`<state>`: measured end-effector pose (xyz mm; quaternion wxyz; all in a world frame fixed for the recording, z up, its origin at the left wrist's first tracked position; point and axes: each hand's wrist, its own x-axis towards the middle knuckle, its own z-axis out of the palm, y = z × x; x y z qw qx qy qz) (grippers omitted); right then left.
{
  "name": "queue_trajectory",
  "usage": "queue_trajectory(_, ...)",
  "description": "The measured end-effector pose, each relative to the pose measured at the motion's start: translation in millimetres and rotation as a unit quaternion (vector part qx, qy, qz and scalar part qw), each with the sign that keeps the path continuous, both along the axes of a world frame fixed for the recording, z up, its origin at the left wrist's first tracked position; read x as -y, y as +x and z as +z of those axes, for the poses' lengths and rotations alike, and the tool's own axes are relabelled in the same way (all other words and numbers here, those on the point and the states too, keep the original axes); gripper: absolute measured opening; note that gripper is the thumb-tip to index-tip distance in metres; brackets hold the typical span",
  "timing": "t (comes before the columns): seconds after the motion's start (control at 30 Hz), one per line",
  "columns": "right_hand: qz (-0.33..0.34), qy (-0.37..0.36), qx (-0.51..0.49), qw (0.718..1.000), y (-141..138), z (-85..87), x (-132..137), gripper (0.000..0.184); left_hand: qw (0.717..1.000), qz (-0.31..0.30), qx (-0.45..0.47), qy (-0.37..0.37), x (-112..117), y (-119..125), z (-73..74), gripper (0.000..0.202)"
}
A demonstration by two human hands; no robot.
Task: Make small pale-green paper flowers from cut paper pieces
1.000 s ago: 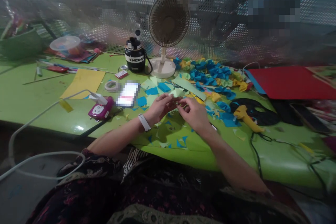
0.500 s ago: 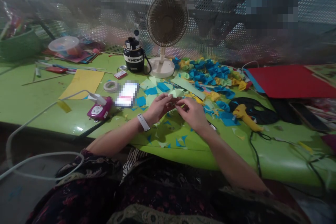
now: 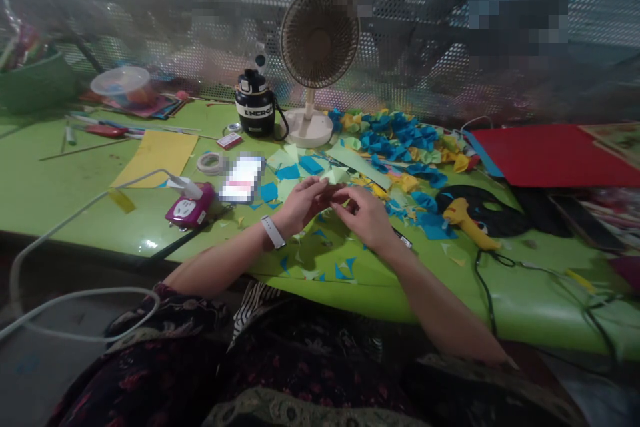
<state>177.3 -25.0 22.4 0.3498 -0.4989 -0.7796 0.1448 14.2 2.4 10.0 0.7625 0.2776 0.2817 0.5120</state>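
Over the middle of the green table (image 3: 380, 287), my left hand (image 3: 303, 203) is closed on a small piece of light green paper (image 3: 336, 175), which sticks up past the thumb. My right hand (image 3: 365, 213) meets it from the other side, thumb and fingers pinched at the paper's lower part; that part is hidden behind the fingers. Blue and pale green paper scraps (image 3: 345, 269) lie below and around both hands. Beyond them are cut blue squares (image 3: 311, 165) and a long pale green strip (image 3: 361, 167).
Crumpled blue, yellow and green paper pieces (image 3: 400, 137) are heaped behind. A yellow glue gun (image 3: 470, 223) with a cord lies right, near red sheets (image 3: 555, 153). A fan (image 3: 320, 40), black bottle (image 3: 255, 107), phone (image 3: 243, 178), tape roll (image 3: 211, 163) and purple power socket (image 3: 190, 207) stand left and back.
Both hands stay in nearly the same place. The fingers shift slightly around the light green paper.
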Motion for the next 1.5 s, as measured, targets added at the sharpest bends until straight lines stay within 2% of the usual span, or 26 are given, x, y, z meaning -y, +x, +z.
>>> queue_trajectory(0.23,0.001,0.038,0.005,0.999,-2.8,-3.3,2.5,0.009,1.000,0.000,0.014,0.005,1.3,0.8,3.0,0.019)
queue_trajectory(0.47,0.045,0.079,0.032,0.995,2.6,-7.1,-1.2,0.009,1.000,-0.023,0.015,0.003,0.0,0.1,2.0,0.020)
queue_trajectory(0.77,0.057,0.153,0.033,0.986,0.0,-9.1,-0.3,0.011,0.999,-0.023,0.021,0.014,-0.3,-0.3,0.8,0.020)
queue_trajectory(0.93,0.053,0.155,0.001,0.987,-1.8,-5.6,0.8,0.009,0.999,-0.018,-0.005,0.031,0.1,0.0,1.2,0.026)
queue_trajectory(1.03,0.041,0.129,-0.050,0.990,-3.4,1.9,4.3,0.009,0.994,0.017,-0.070,0.088,-1.9,-1.1,-0.6,0.033)
queue_trajectory(1.1,0.026,0.112,-0.088,0.990,-4.1,8.1,7.5,0.010,0.972,0.055,-0.159,0.166,-4.1,-1.8,-2.9,0.034)
queue_trajectory(1.17,0.004,0.112,-0.117,0.987,-4.1,13.5,10.6,0.010,0.933,0.097,-0.242,0.250,-5.8,-1.9,-5.6,0.034)
queue_trajectory(1.23,-0.018,0.130,-0.130,0.983,-3.4,17.4,12.8,0.010,0.897,0.125,-0.283,0.315,-5.8,-1.4,-8.2,0.031)
queue_trajectory(1.37,-0.051,0.184,-0.112,0.975,-1.7,21.2,15.2,0.010,0.855,0.150,-0.309,0.387,-0.1,-1.3,-8.0,0.024)
queue_trajectory(1.5,-0.080,0.244,-0.069,0.964,-1.4,22.4,16.3,0.012,0.821,0.183,-0.339,0.421,7.5,-3.4,0.5,0.017)
